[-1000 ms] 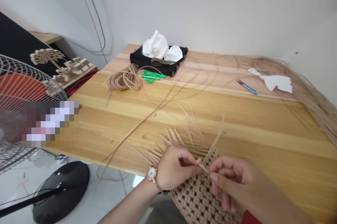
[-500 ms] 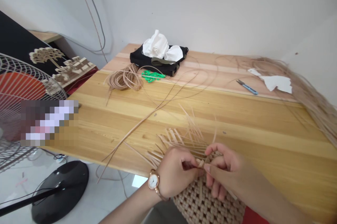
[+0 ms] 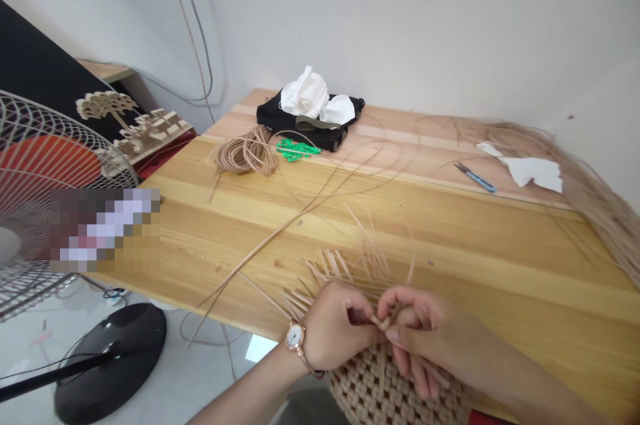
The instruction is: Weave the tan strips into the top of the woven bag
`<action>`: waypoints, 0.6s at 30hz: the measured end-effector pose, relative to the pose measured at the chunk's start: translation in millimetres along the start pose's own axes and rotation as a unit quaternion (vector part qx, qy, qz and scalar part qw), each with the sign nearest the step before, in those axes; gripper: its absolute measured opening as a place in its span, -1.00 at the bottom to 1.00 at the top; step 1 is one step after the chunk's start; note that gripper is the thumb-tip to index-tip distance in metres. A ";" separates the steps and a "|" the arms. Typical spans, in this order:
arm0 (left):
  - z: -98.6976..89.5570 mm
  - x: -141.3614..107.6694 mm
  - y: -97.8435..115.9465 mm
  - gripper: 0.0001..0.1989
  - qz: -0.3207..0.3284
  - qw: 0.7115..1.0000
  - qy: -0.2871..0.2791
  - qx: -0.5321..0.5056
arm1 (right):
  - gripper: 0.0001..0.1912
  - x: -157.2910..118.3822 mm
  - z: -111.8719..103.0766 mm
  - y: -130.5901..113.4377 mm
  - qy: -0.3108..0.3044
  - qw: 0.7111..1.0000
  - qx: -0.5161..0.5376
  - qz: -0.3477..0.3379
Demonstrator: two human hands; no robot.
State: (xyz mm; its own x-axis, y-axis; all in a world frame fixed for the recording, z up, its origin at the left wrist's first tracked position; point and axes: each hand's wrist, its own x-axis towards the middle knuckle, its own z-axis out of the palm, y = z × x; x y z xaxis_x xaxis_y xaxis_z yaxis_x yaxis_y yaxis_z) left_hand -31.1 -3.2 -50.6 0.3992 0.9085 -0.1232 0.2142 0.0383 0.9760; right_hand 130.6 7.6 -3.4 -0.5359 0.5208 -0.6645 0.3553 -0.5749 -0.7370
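Note:
A tan woven piece (image 3: 367, 388) with an open knotted pattern lies at the table's near edge, its loose strand ends (image 3: 335, 265) fanning out beyond my hands. My left hand (image 3: 340, 318), with a watch (image 3: 295, 336) on the wrist, pinches a flat tan strand (image 3: 383, 323) at the upper edge of the weave. Close against it, my right hand (image 3: 415, 328) grips the same spot between thumb and forefinger, its other fingers curled over the weave. The fingertips partly hide how the strand is folded.
Behind lie a coil of tan strands (image 3: 245, 152), green ties (image 3: 297, 150) and a black bag (image 3: 273, 112) with white tissue (image 3: 305, 95). Thread snips (image 3: 475, 177), torn paper (image 3: 535, 172) and a long strand bundle (image 3: 600, 212) are at right. A fan (image 3: 50, 165) stands left.
My right hand has moved slightly left, and its forefinger has curled down to the strand near my left fingertips. The view has shifted a little.

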 end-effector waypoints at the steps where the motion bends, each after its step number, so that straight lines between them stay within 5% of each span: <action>1: -0.3 0.4 -0.5 -0.88 -0.002 1.000 0.000 0.000 | -0.80 -0.1 0.3 -0.4 -0.002 1.000 -0.001 0.009; 8: -7.0 2.4 -0.7 -0.83 -0.064 0.997 -0.029 -0.040 | -0.59 -3.1 -1.1 -3.5 0.083 0.995 -0.051 0.016; 18: -2.3 0.3 1.1 -0.86 -0.071 0.996 -0.026 -0.044 | -0.74 -0.3 -4.7 -34.3 0.140 0.939 -0.261 -0.174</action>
State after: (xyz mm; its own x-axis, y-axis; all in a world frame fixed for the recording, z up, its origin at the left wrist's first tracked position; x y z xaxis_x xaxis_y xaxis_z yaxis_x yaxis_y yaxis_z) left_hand -32.8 -2.0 -49.1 0.4167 0.8689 -0.2674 0.1939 0.2024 0.9599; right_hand 122.2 30.1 21.6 -0.4931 0.8070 -0.3250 0.5622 0.0105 -0.8269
